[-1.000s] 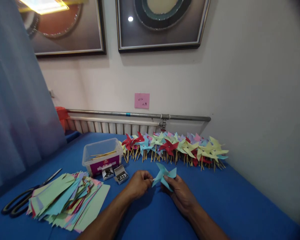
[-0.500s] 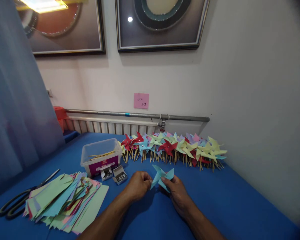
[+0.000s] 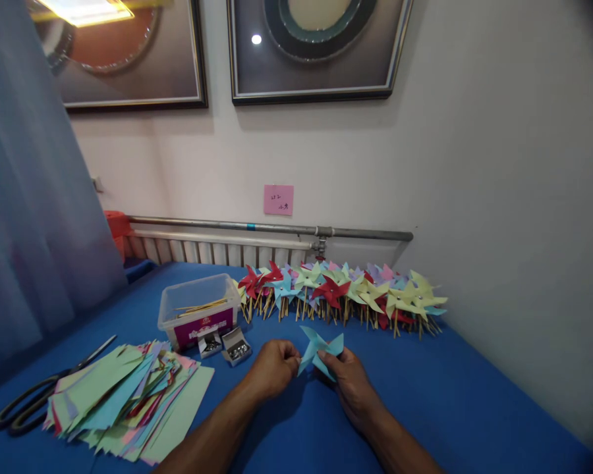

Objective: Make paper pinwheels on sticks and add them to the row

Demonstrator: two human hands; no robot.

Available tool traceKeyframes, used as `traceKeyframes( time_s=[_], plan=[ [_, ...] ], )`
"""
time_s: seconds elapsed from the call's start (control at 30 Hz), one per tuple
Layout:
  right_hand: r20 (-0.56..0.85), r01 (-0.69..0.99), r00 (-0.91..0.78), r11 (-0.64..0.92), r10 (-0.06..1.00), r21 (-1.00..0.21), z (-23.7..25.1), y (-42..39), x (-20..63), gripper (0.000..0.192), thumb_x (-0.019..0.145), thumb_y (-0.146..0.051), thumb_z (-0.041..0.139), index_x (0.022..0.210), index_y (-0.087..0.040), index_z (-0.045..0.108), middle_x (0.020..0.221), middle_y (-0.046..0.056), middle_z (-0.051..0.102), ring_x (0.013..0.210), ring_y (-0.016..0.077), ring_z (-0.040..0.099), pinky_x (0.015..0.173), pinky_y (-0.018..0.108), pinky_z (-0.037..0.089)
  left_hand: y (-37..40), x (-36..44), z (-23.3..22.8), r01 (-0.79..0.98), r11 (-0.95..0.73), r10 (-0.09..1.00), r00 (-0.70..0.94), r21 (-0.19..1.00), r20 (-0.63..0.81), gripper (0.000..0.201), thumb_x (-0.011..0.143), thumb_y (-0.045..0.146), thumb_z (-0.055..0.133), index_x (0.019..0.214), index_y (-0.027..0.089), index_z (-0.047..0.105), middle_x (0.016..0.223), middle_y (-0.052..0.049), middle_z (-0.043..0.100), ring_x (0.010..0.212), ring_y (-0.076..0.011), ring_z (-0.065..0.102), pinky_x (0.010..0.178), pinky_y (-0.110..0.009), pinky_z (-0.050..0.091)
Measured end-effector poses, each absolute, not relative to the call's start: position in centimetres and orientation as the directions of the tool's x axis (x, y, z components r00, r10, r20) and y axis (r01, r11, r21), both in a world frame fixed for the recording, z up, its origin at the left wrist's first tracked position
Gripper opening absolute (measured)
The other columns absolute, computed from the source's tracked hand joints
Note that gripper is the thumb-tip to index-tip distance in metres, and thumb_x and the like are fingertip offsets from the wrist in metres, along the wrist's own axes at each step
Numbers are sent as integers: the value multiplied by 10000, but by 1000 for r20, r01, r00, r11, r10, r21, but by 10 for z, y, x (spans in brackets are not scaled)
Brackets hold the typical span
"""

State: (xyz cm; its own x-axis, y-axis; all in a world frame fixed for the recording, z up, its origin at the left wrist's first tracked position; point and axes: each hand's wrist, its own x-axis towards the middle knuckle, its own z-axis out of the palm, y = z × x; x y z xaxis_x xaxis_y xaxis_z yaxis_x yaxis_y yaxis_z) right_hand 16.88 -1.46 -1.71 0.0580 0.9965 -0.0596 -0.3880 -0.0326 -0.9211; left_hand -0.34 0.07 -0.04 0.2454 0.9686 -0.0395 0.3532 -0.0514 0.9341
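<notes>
Holding pinwheel (image 3: 316, 344), seemingly by edges, apart from boxes (image 3: 236, 347).

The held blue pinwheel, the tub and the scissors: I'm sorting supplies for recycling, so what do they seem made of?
Blue pinwheel: likely matte paper or thin card; folded blades, crisp edges, no shine.
Tub: probably smooth plastic; its walls look see-through.
Scissors: apparently metal blades, with a grey sheen; dark handles, perhaps plastic.

Through my remote head camera I see a light-blue, pointed-bladed paper pinwheel (image 3: 316, 345) against plain deep-blue cloth (image 3: 435, 401). The crowded paper pinwheels (image 3: 332, 291) mix red, yellow, pale green, lilac and blue; white characters mark the purple rectangular label (image 3: 211, 327) on the clear plastic tub (image 3: 182, 297).
</notes>
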Motion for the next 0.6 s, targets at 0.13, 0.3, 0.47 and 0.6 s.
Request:
traceKeyframes(
  time_s=[0.13, 0.3, 0.47, 0.6],
  plan=[
    [-72, -385, 72, -39, 995, -922, -18, -13, 169, 354, 575, -370, 913, 805, -177, 726, 687, 7, 725, 617, 165, 626, 646, 294, 521, 2, -1, -7, 367, -65, 974, 225, 928, -20, 102, 735, 185, 529, 723, 161, 628, 591, 23, 565, 546, -115, 467, 526, -233, 323],
    [-67, -393, 77, -31, 995, -919, -21, -12, 170, 351, 587, -355, 910, 824, -167, 731, 698, 13, 731, 615, 167, 629, 644, 296, 516, 2, 0, -6, 353, -53, 969, 245, 934, -38, 96, 727, 201, 537, 715, 156, 621, 572, 29, 553, 528, -111, 462, 520, -236, 310],
    [-66, -395, 99, -21, 993, -918, -22, -12, 170, 349, 585, -353, 917, 813, -170, 728, 702, 12, 730, 630, 178, 643, 666, 310, 522, -1, 0, -1, 364, -42, 966, 252, 930, -55, 100, 740, 213, 533, 705, 161, 611, 565, 29, 551, 518, -110, 454, 515, -243, 291],
    [-54, -379, 81, -19, 995, -925, -22, -11, 171, 369, 585, -381, 916, 818, -164, 731, 699, 21, 734, 622, 181, 638, 662, 311, 516, -2, 0, 1, 370, -40, 966, 250, 928, -58, 94, 742, 206, 538, 684, 165, 600, 553, 29, 544, 510, -108, 445, 518, -244, 287]
  ],
)
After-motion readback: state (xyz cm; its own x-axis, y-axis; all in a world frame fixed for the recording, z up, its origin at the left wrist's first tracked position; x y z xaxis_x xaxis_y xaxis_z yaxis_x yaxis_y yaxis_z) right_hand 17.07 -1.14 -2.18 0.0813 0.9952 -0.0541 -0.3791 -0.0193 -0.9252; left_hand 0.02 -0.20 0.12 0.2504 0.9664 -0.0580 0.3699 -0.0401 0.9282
